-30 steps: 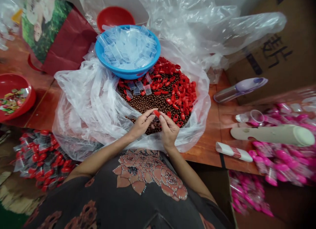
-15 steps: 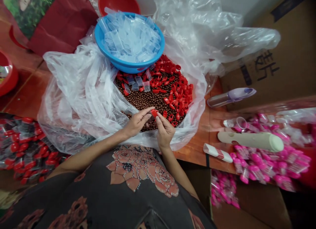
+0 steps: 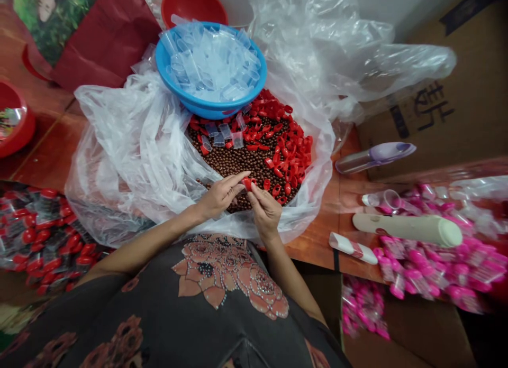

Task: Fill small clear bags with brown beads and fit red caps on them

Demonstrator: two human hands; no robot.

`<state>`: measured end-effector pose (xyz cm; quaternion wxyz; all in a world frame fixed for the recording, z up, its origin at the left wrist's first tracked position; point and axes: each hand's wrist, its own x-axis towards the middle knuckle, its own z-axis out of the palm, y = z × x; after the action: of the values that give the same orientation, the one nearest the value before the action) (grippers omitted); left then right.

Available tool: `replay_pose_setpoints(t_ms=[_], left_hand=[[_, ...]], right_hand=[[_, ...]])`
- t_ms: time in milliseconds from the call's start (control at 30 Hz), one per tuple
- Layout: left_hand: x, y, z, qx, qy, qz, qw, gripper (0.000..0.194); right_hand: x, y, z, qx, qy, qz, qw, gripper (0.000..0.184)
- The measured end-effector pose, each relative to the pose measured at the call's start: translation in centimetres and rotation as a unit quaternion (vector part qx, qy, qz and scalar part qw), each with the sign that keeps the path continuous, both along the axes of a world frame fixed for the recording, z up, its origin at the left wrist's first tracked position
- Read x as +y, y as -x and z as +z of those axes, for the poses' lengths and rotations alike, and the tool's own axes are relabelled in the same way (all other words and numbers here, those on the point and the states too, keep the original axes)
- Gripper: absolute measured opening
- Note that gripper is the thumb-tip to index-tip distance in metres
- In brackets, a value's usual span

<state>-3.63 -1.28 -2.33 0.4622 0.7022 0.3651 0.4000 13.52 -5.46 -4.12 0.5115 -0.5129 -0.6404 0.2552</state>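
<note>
A small red plastic cap (image 3: 247,183) is pinched between my two hands, above a heap of small round brown balls (image 3: 232,162). My left hand (image 3: 220,196) grips it from the left, its fingers closed and largely covering whatever lies beneath the cap. From the right, the thumb and fingertips of my right hand (image 3: 265,208) press on the same cap. More loose red caps (image 3: 293,155) lie over the balls, with several clear plastic tubes (image 3: 224,131) among them. All this rests in a spread translucent plastic bag (image 3: 317,199).
Beyond the balls sits a blue bowl (image 3: 174,93) piled with clear tubes. Red-capped filled tubes (image 3: 43,230) lie at left, pink-capped ones (image 3: 428,267) at right. A pale green cylinder (image 3: 405,229), a purple-topped tube (image 3: 377,156) and a cardboard box (image 3: 448,119) stand on the right.
The whole view has shifted slightly. Both hands remain together on the red cap, with only a small change in finger position.
</note>
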Motion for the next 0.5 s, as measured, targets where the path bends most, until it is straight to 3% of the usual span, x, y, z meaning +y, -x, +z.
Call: replay_pose_setpoints(t_ms=[133, 233, 367, 433, 500], left_hand=[[0.2, -0.4, 0.1, -0.062, 0.084, 0.013, 0.994, 0.041], [0.4, -0.3, 0.1, -0.077, 0.153, 0.003, 0.985, 0.04], [0.3, -0.3, 0.0, -0.061, 0.153, 0.005, 0.986, 0.037], [0.1, -0.5, -0.2, -0.071, 0.16, 0.006, 0.984, 0.042], [-0.1, -0.8, -0.3, -0.092, 0.177, 0.016, 0.98, 0.052]], right_hand=[[0.0, -0.1, 0.8, 0.025, 0.073, 0.037, 0.996, 0.035], [0.8, -0.3, 1.1, 0.147, 0.154, 0.003, 0.977, 0.036], [1.8, -0.2, 0.7, 0.269, 0.18, -0.042, 0.945, 0.037], [1.9, 0.0, 0.6, 0.213, 0.17, -0.035, 0.962, 0.031], [1.7, 0.2, 0.5, 0.071, 0.139, -0.01, 0.988, 0.04]])
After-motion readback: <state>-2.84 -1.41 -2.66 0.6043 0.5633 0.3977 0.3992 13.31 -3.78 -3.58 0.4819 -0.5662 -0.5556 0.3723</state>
